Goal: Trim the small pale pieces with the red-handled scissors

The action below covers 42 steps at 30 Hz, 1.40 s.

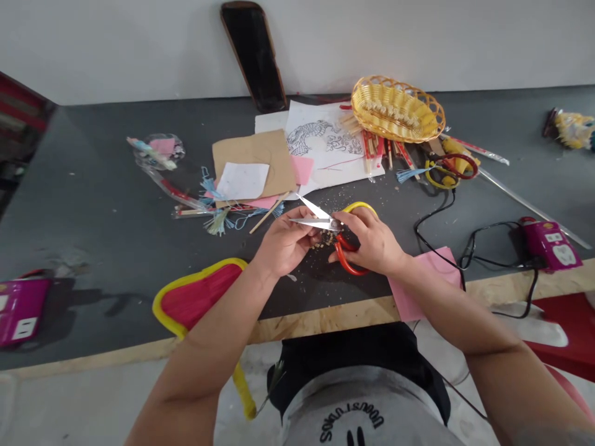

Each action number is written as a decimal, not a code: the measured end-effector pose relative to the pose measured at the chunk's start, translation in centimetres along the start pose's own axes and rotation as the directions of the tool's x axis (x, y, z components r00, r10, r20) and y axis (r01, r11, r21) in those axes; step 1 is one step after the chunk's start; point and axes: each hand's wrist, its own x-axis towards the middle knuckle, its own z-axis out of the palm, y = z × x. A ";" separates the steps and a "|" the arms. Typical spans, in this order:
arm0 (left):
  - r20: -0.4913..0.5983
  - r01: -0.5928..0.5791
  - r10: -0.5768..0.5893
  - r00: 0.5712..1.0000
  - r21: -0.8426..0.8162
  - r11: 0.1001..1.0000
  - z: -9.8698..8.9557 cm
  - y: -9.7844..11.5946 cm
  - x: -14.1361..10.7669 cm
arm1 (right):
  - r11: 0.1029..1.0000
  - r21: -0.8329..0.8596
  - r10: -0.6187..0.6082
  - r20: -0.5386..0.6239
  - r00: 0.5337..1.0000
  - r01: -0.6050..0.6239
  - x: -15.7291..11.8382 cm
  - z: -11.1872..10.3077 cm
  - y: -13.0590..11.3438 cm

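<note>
My right hand holds scissors with one yellow and one red handle; their blades are apart and point left. Close to the blades, my left hand has its fingers curled together, and what it pinches is too small to name. Small tan crumbs lie on the dark table around the blades and between the hands. Just beyond the hands are a brown card with a white paper on it, and a thin wooden stick.
Behind lie a dragon drawing and a yellow basket; a phone leans on the wall. Right are other scissors, cables and a purple box. A yellow-edged red piece sits left, pink paper at the front edge.
</note>
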 end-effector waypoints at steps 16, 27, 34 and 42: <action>-0.125 -0.172 0.293 0.948 0.572 0.802 -1.7 0.0 0.7 | 0.999 0.040 0.018 -0.027 0.999 -0.017 -0.1 -1.3 0.9; 0.314 -0.332 0.254 0.915 0.943 0.033 -2.7 0.6 1.1 | 0.980 0.110 0.183 -0.193 0.964 -0.164 0.3 -1.6 3.5; 0.227 -0.229 0.231 0.946 0.973 -0.021 -3.4 1.6 0.6 | 0.970 0.133 0.230 -0.217 0.949 -0.204 0.3 -1.6 3.7; 0.262 -0.246 0.161 0.951 0.963 -0.115 -3.3 1.6 0.2 | 0.964 0.128 0.255 -0.211 0.944 -0.232 0.5 -1.3 4.0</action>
